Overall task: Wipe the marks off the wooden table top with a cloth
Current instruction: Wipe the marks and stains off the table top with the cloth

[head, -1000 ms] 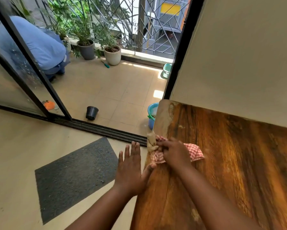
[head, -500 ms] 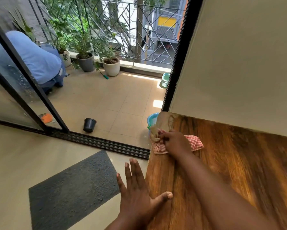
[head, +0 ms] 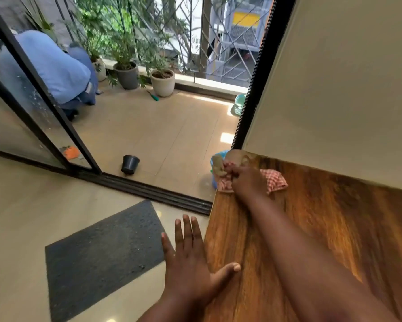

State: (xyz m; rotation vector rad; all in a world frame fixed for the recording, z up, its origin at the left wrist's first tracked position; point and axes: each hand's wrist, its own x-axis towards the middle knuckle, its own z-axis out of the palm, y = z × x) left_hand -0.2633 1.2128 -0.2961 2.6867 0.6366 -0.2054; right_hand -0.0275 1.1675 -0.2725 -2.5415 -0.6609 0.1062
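Note:
The wooden table top (head: 334, 228) fills the lower right, its grain running away from me. My right hand (head: 247, 182) presses a red-and-white checked cloth (head: 275, 181) onto the far left corner of the table, fingers bunched on it; a pale part of the cloth hangs off the corner. My left hand (head: 188, 263) is open with fingers spread, hanging over the table's left edge with the thumb resting on the wood.
A cream wall (head: 334, 89) runs along the table's far side. Beyond the corner stands a blue bucket (head: 215, 166). A dark mat (head: 102, 252) lies on the floor left. The open sliding door leads to a balcony with plant pots (head: 163, 82), a small black pot (head: 130, 163) and a crouching person (head: 56, 66).
My right hand has slid the cloth away from me along the left edge to the far corner. My left hand has drawn back toward me along the edge.

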